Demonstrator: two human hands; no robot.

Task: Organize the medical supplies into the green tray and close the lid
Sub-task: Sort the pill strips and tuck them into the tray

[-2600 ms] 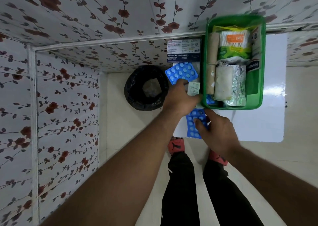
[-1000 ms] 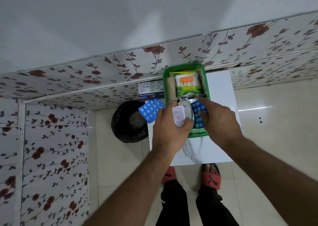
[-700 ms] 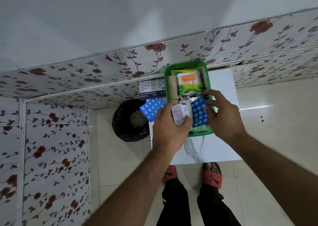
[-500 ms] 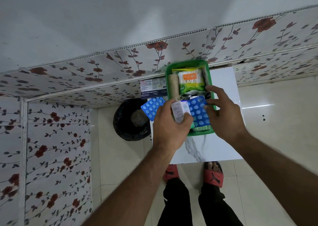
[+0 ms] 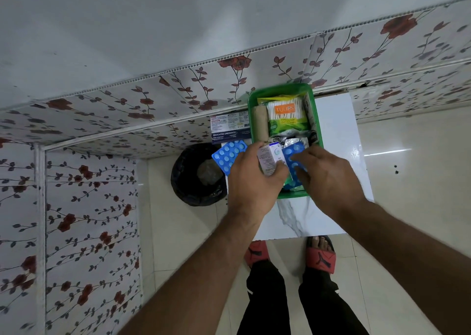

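The green tray (image 5: pixel 316 110) stands on a small white table (image 5: pixel 336 130), packed with a cotton swab pack (image 5: pixel 286 116), a beige bandage roll (image 5: pixel 261 123) and foil strips. My left hand (image 5: pixel 252 181) grips a small white medicine box (image 5: pixel 267 160) over the tray's near left corner. My right hand (image 5: pixel 328 179) presses a blue pill blister (image 5: pixel 293 157) down into the tray's near end. A second blue blister (image 5: pixel 229 157) lies on the table left of the tray, with a box of medicated dressings (image 5: pixel 230 128) behind it.
A black bin (image 5: pixel 197 175) stands on the tiled floor left of the table. Floral wall panels (image 5: pixel 89 194) close in the back and left. My feet in red sandals (image 5: pixel 319 255) stand just before the table's near edge.
The view pulled back from the tray. My right hand carried a blue blister from the table into the tray and lowered it. My left hand picked up the white box and holds it by the tray.
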